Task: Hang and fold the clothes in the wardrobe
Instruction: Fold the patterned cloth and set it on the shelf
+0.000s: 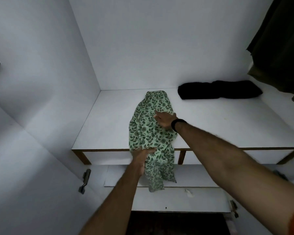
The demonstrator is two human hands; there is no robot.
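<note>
A light green garment with a dark leaf print [148, 131] lies lengthwise on the white wardrobe shelf [109, 119], its near end hanging over the shelf's front edge. My left hand [142, 158] grips the cloth at that front edge. Farther in, my right hand [164, 120], with a black band on the wrist, is closed on the cloth near the garment's middle. A folded black garment [219, 89] rests at the shelf's back right.
A dark olive garment [282, 44] hangs at the upper right, reaching down near the shelf. White wardrobe walls close in the left and back. Below the shelf sits a lower white ledge [193, 177]. Metal hinges [85, 180] show at lower left and right.
</note>
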